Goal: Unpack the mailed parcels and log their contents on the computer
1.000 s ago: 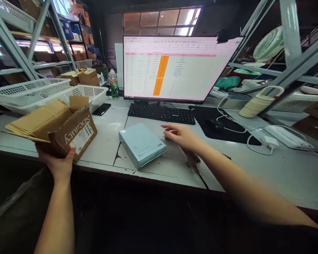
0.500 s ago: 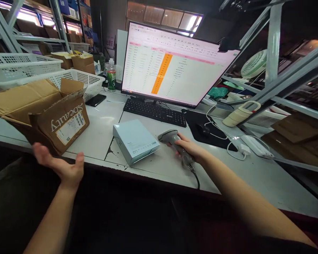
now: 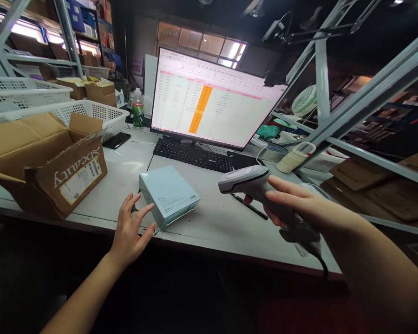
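Observation:
A grey barcode scanner [image 3: 245, 180] is gripped by its handle in my right hand [image 3: 299, 199], raised above the desk with its head pointing left. Its black cable hangs down below my wrist. To the left of the scanner, a pale blue box [image 3: 169, 192] lies on the white desk, a small printed barcode near its right corner. My left hand [image 3: 130, 227] is just left of the box, fingers spread and holding nothing. Whether a fingertip touches the box I cannot tell.
An open brown cardboard carton [image 3: 73, 174] with a label stands at the left. Behind it are white baskets [image 3: 101, 116] and a phone [image 3: 116, 140]. A keyboard [image 3: 191, 155] lies before the monitor [image 3: 212, 99]; metal frame bars rise at the right.
My right hand has lifted the scanner off toward me and to the right. My left hand has moved from beside the carton rightward to the blue box.

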Motion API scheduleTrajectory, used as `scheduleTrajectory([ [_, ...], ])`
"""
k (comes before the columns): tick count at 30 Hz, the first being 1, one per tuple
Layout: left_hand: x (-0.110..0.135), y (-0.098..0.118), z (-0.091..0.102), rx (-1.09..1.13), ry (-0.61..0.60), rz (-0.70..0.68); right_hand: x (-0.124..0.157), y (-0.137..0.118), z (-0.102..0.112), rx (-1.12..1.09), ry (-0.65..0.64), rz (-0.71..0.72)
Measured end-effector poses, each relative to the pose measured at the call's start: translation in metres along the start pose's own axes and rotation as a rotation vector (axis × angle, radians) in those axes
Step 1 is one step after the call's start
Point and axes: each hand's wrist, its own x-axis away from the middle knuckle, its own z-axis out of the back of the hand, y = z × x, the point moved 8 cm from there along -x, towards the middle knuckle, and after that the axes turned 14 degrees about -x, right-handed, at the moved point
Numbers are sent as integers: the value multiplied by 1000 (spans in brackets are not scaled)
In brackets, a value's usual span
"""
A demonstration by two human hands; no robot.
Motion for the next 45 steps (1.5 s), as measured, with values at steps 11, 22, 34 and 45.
scheduleTrajectory([
  [11, 1, 14, -10, -62, -115, -41, -87, 95, -13, 71, 24, 13],
  [22, 5, 29, -14, -113, -58, -256, -212, 93, 68, 825, 457, 133],
  [34, 11, 31, -14, -139, 25, -281, -236, 67, 53, 923, 447, 199],
  [45, -39, -5, 68, 714, 592, 385, -63, 13, -113, 494, -338, 704],
])
